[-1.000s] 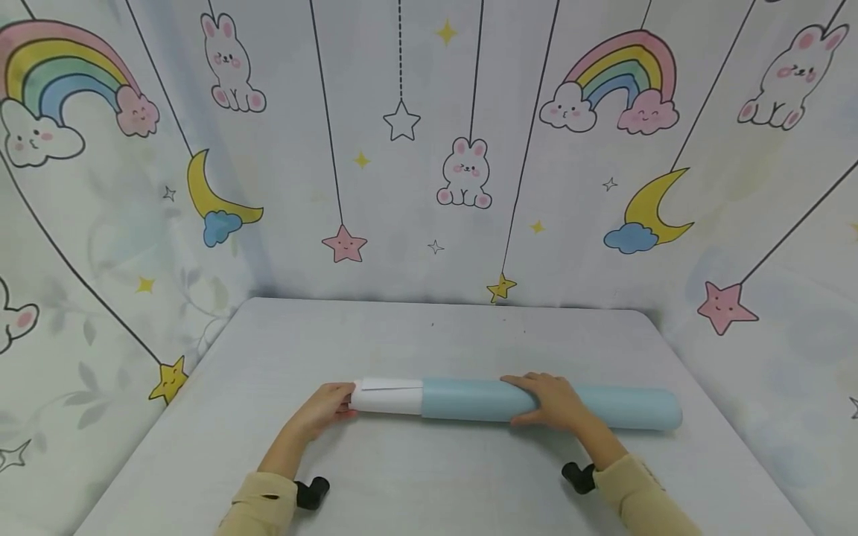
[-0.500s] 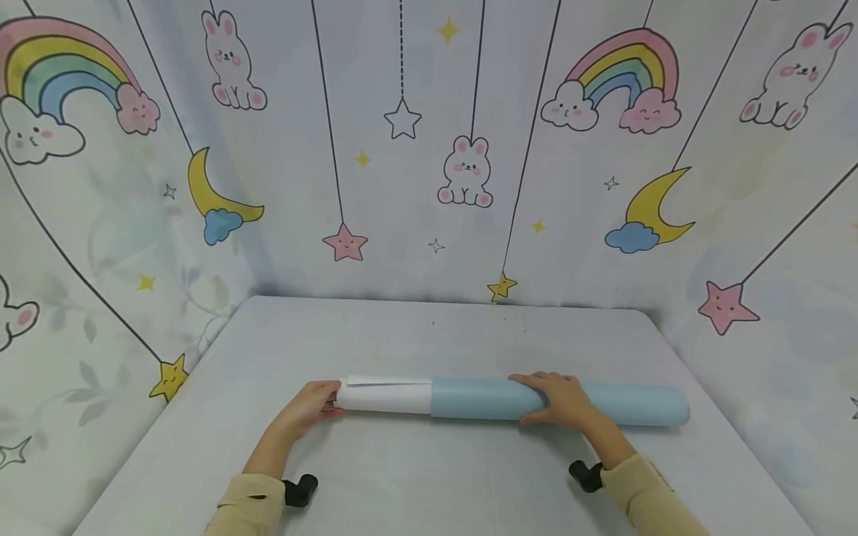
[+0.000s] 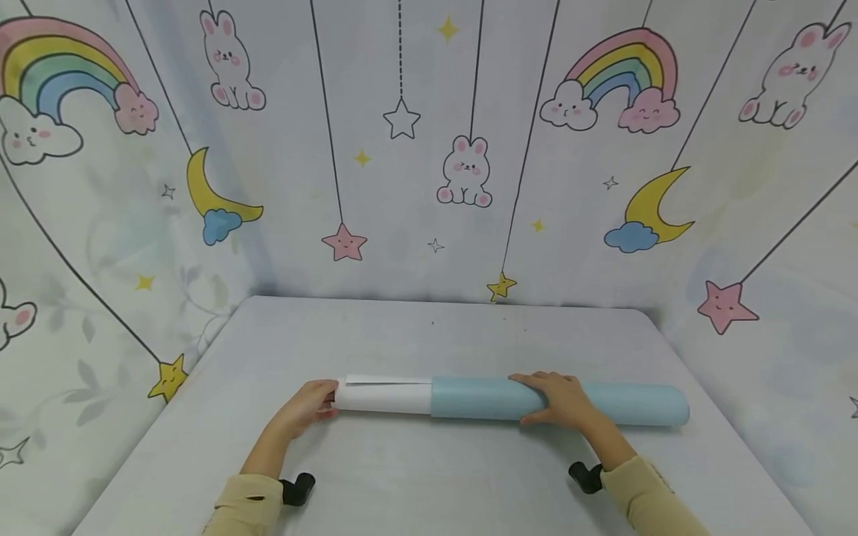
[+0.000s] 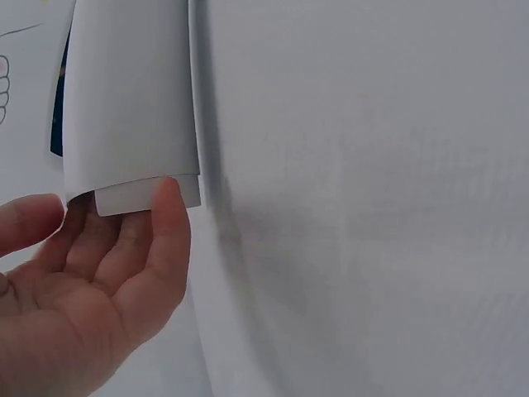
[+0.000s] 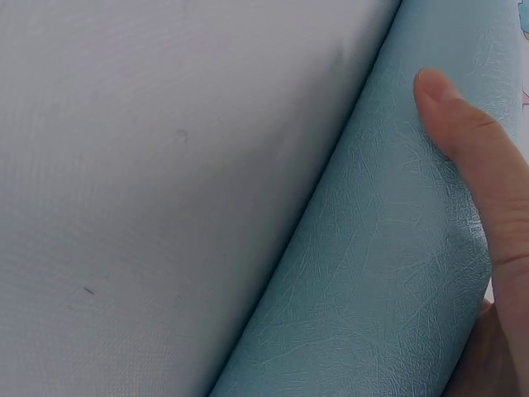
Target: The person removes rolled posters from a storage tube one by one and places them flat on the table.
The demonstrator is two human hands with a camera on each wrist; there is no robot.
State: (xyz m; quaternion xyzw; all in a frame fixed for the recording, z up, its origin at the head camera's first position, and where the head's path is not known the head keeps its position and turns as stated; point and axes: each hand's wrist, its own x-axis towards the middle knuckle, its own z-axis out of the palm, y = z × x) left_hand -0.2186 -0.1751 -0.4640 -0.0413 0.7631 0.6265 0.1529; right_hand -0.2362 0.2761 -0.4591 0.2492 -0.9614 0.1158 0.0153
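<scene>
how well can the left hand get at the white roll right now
Probably yes: the left hand grips the outer end of the white roll, which sticks out of the blue tube, unobstructed.

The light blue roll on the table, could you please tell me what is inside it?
A white roll runs into the left end of the light blue roll. How far it reaches, and whether anything else is inside, cannot be seen: the blue covers it.

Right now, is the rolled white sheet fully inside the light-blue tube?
No, the head view shows the rolled white sheet sticking out of the light-blue tube, the left hand at its free end.
</scene>
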